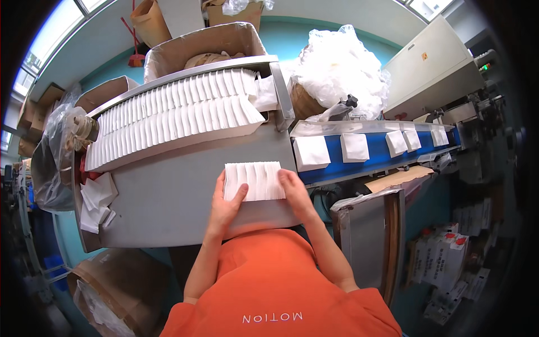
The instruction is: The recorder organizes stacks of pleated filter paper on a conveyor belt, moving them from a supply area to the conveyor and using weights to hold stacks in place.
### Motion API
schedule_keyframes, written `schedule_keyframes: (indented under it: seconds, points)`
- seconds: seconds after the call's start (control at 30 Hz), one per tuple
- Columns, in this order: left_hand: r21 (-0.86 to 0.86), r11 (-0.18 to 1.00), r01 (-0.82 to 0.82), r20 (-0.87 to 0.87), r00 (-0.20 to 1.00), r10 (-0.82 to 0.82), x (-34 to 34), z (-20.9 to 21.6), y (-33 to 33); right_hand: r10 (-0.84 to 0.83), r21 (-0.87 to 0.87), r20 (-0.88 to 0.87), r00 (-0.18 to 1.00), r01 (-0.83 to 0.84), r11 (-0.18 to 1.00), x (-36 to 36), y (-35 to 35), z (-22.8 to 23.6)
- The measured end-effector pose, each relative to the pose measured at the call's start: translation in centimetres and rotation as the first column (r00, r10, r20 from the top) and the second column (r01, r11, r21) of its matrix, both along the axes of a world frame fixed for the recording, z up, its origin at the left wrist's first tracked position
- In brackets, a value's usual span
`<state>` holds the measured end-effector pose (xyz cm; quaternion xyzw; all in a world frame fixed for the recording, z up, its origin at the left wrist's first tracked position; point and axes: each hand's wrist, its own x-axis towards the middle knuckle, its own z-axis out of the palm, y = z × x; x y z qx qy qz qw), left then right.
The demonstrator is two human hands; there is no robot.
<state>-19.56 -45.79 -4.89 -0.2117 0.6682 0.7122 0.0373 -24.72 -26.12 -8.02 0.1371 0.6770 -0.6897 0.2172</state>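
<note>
Between my two hands I hold a bundle of white paper napkins (254, 181), its folded edges facing up, over the near part of the grey metal table (163, 196). My left hand (225, 201) is closed on the bundle's left end, thumb along the near side. At the right end my right hand (296, 192) grips it with the fingers bent round the edge. Long rows of standing white napkin stacks (174, 121) line the table's far side. To the right, several white napkin stacks (311, 153) lie spaced out on a blue conveyor belt (376, 163).
Loose white napkins (96, 203) lie at the table's left corner. Behind the table stands a large cardboard box (208, 40), with a heap of clear plastic bags (343, 70) beside it. A brown sack (120, 289) is on the floor at lower left. A metal frame (368, 241) stands at my right.
</note>
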Motion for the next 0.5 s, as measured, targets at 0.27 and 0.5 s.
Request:
schedule_keyframes:
  seconds: [0.27,0.5]
  points:
    - [-0.305,0.952,0.018,-0.038,0.999,-0.031,0.4,-0.2,0.7,0.082,-0.439,0.377,0.922,0.100,0.893,1.0,-0.5,0.6]
    - [-0.215,0.971,0.101,0.034,0.995,-0.096,-0.2,2.1,1.3,-0.271,-0.320,0.212,0.939,0.329,0.889,0.3,1.4,-1.7]
